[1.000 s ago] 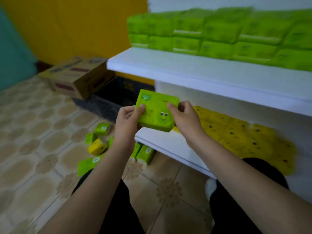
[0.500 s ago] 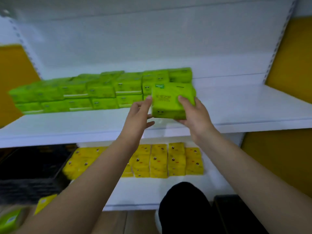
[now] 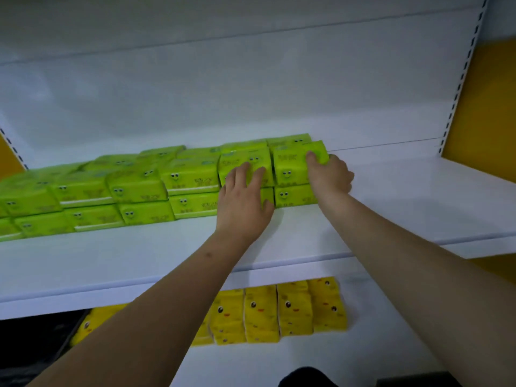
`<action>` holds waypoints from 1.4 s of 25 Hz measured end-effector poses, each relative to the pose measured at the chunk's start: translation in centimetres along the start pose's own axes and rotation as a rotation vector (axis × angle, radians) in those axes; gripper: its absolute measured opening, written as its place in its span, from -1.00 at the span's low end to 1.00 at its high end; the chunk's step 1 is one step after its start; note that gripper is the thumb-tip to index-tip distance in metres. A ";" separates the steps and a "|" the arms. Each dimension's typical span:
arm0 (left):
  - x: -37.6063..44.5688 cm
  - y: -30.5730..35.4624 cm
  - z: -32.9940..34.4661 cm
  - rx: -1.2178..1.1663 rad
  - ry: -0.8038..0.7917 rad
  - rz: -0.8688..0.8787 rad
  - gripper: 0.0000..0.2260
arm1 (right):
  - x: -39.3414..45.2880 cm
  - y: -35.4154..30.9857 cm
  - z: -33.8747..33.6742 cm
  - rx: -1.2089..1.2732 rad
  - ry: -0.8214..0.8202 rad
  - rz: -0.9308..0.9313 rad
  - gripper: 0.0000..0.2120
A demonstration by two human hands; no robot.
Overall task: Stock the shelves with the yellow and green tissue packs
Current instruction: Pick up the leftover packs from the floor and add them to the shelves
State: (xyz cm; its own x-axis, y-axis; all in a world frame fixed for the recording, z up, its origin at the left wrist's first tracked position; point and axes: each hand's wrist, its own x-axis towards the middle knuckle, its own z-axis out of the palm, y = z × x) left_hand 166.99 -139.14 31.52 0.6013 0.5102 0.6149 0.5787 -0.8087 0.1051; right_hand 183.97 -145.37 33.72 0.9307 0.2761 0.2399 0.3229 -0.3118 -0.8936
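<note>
Knee: a dark shape (image 3: 307, 378) at the bottom edge, nearest to the camera
Lower shelf: white board (image 3: 363, 356) with free room in front of the stock and to its right side
Yellow tissue packs: one row (image 3: 279, 311) standing close together at the back of the lower shelf, partly hidden behind the left forearm; the row's right end leaves bare board up to the shelf side
Upper shelf: white board (image 3: 139, 255); a broad free strip runs along its front edge, before the green stock
Left hand: (image 3: 243, 199) lies flat with straight fingers against the fronts of two stacked green packs, pressing on them and holding nothing
Right hand: (image 3: 329, 174) grips the top green pack at the row's right end, thumb on its front face, the other fingers curled around its right side (their tips are hidden)
Top green pack: (image 3: 293, 163) sits on a lower pack, touching the neighbour stack on its left
Green tissue packs: a two-high row (image 3: 134, 191) going from the left edge to the right hand
Free room: right of the hands the upper shelf is bare up to the slotted upright (image 3: 458, 88)
Back panel: white wall (image 3: 223, 88) behind the stock
</note>
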 end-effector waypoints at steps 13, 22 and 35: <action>-6.0 -4.0 -5.2 -0.266 0.039 -0.081 -0.45 | -9.6 -5.7 2.6 -0.037 0.045 -0.503 -0.43; -26.5 -19.6 -15.5 -0.165 0.130 -0.406 -0.61 | -35.1 -12.6 13.3 0.262 -0.543 -0.921 -0.53; -62.2 -41.2 -6.2 -0.149 -0.215 -1.301 -0.60 | -65.5 3.5 39.2 -0.038 -1.449 -0.834 -0.50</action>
State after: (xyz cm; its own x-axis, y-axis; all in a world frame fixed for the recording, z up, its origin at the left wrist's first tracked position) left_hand 102.32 -139.40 -6.20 -0.2594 0.9566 -0.1327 0.7378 0.2850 0.6119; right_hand 117.41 -128.86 0.04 -0.3978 0.9150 0.0680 0.6382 0.3292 -0.6959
